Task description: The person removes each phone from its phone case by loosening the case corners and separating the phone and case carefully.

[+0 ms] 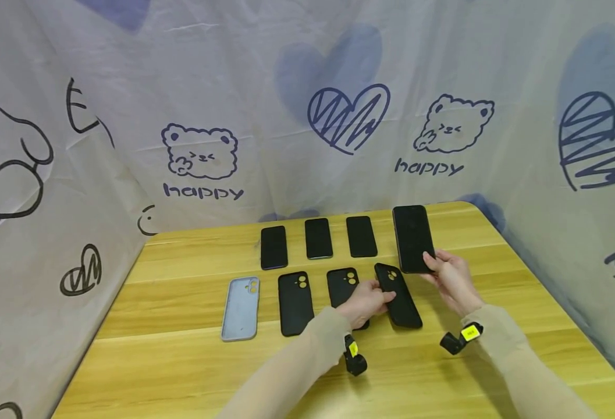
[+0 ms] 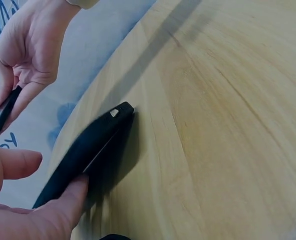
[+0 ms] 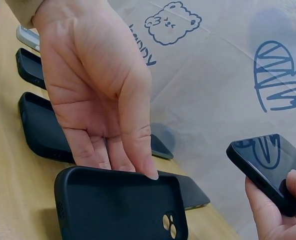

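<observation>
My left hand (image 1: 365, 302) holds a black phone case (image 1: 402, 299) by its left edge. The case is tilted up from the table, its open inside and camera holes showing in the right wrist view. In my right hand (image 1: 455, 280) is a black smartphone (image 1: 414, 237), gripped at its lower right and raised above the table's far right, thumb on the dark screen. Another black phone case (image 1: 341, 285) lies partly hidden behind my left hand. Farther left lie a third black case (image 1: 295, 302) and a light blue case (image 1: 241, 308).
Three dark phones line the back of the wooden table (image 1: 155, 361): a left phone (image 1: 274, 247), a middle phone (image 1: 319, 237) and a right phone (image 1: 362, 235). A printed cloth (image 1: 281, 169) hangs behind and at both sides. Each wrist wears a small black camera.
</observation>
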Motion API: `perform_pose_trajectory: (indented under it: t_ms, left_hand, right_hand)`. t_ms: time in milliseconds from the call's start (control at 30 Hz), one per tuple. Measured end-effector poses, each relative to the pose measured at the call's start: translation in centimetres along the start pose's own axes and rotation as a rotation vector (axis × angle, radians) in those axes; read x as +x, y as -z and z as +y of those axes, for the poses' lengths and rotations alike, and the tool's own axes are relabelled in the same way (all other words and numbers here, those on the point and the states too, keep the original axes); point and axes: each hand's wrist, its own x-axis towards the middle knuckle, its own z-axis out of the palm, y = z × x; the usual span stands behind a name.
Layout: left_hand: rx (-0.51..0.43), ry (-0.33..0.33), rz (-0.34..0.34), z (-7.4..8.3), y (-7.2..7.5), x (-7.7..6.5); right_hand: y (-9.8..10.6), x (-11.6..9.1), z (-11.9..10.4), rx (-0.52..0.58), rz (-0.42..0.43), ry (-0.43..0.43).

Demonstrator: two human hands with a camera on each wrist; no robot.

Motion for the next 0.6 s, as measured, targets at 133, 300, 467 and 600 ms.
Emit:
perform_pose_trajectory:
  t_ms: [133, 300, 467, 600]
  left_hand:
    - [0.046, 0.006, 0.004, 0.2, 0.1, -0.2]
    - [0.089, 0.021, -0.009, 0.3, 0.6, -0.8]
    - [0.099, 0.034, -0.024, 0.6, 1.0, -1.4]
    - [0.107, 0.035, -0.022, 0.8, 1.3, -1.8]
  right_hand:
    - [0.1, 0.0, 0.1, -0.019, 0.004, -0.002]
    - [0.0, 0.0, 0.1, 0.0, 0.006, -0.015]
    - [-0.1, 0.1, 0.1, 0.007, 0.015, -0.022]
    - [-0.2, 0.1, 0.2, 0.004, 0.022, -0.023]
